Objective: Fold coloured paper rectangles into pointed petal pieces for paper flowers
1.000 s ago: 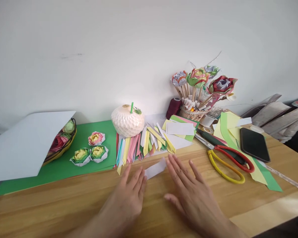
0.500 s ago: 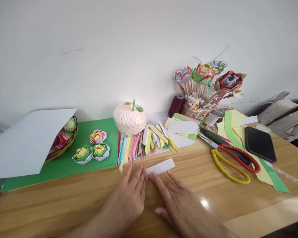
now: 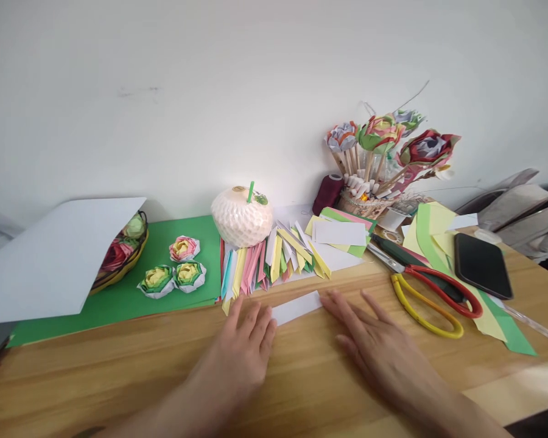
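A narrow white paper strip (image 3: 296,308) lies on the wooden table between my two hands. At its left end rests my left hand (image 3: 246,340), fingers stretched out flat with the tips on the strip's edge. My right hand (image 3: 377,340) lies flat at the other end, its fingertips touching the right corner and its fingers apart. Just beyond the strip is a row of folded paper pieces (image 3: 278,258) in yellow, pink, white, green and blue. Several white paper rectangles (image 3: 340,233) lie stacked on coloured paper to the right of them.
Red-and-yellow-handled scissors (image 3: 427,304) lie right of my right hand, near a black phone (image 3: 483,266) and paper offcuts. Three paper flowers (image 3: 189,275) sit on green paper (image 3: 114,319) at left. A white textured round container (image 3: 242,219) and a paper-flower bouquet (image 3: 379,137) stand by the wall (image 3: 237,91).
My right hand has slid rightward along the strip, from its left end to its right end. My left hand stays at the left end. The view has shifted slightly.
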Demonstrator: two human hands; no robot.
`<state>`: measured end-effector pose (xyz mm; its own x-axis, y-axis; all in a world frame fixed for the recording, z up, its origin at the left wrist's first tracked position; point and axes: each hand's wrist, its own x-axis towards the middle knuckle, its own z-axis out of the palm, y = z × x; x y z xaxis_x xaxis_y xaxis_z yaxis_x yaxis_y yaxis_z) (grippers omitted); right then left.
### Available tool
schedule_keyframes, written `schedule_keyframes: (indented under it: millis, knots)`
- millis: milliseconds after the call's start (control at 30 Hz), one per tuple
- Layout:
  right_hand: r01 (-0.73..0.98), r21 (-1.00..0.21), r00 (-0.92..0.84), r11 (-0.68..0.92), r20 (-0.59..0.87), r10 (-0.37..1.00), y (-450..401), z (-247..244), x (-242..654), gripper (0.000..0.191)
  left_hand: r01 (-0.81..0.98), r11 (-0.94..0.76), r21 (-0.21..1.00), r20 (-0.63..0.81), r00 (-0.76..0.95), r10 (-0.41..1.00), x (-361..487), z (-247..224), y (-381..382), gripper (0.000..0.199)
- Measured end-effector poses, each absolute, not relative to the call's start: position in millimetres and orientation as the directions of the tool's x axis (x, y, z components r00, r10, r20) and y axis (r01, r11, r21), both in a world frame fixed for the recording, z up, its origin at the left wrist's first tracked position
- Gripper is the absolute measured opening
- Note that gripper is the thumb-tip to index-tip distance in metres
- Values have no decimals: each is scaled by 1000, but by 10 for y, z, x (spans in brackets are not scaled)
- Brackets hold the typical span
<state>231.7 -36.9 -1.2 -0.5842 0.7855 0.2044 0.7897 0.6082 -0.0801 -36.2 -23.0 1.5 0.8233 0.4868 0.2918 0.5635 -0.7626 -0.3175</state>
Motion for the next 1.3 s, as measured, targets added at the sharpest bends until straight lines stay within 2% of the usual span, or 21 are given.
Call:
schedule_keyframes:
  millis: [100,167,333,433,500,567,633,667,700,767,800,833,900,1000,1067,1133,1200,1300]
  knots:
    - [803,-59,-571,593,208,794,-352,0,2397,55,544,-791,-281,283,834,473,-412,33,-183,25]
    - [806,-91,-556,584,223,801,-340,20,2391,47,539,-799,-268,268,838,475,-429,28,-170,25]
    - [850,-240,-402,468,278,872,-264,13,2183,37,507,-822,-260,210,860,464,-421,23,-178,29]
    - [823,-367,-344,434,285,895,-210,-6,2054,16,505,-833,-225,178,862,475,-414,73,-172,32]
    - [805,-449,-294,388,265,918,-194,-2,2007,5,539,-821,-189,213,839,501,-408,116,-166,30]
    - [813,-484,-245,324,219,944,-199,13,1985,12,591,-791,-156,305,791,531,-400,147,-167,28]
    - [837,-477,-202,268,186,961,-221,33,1974,11,628,-768,-129,384,745,545,-390,162,-181,29]
    - [851,-459,-188,256,188,964,-235,42,1968,5,638,-762,-113,397,732,554,-385,166,-192,29]
    - [862,-434,-188,261,205,961,-251,51,1960,9,647,-757,-90,388,723,572,-378,170,-205,29]
    - [876,-370,-228,310,249,941,-284,63,1938,32,664,-747,-17,301,716,630,-357,193,-235,26]
    - [879,-341,-254,334,260,932,-301,66,1924,38,680,-732,30,234,707,667,-342,214,-250,25]
    - [879,-322,-274,351,260,926,-318,66,1909,35,694,-716,81,149,702,697,-325,243,-263,25]
    - [882,-322,-275,344,241,931,-357,55,1874,17,726,-661,188,-6,674,739,-285,316,-285,27]
    - [895,-340,-208,288,253,945,-430,25,1808,15,747,-546,380,-152,633,759,-238,421,-304,31]
    - [878,-364,-215,310,278,936,-488,29,1751,12,719,-440,538,-177,606,775,-226,451,-307,29]
    - [811,-420,-316,407,271,909,-547,78,1687,3,646,-309,698,-184,580,794,-229,436,-297,27]
    - [703,-495,-461,512,232,857,-592,164,1623,16,549,-169,819,-194,541,818,-238,382,-270,30]
    - [603,-535,-594,592,195,781,-601,276,1561,24,424,-44,905,-190,494,848,-246,263,-213,49]
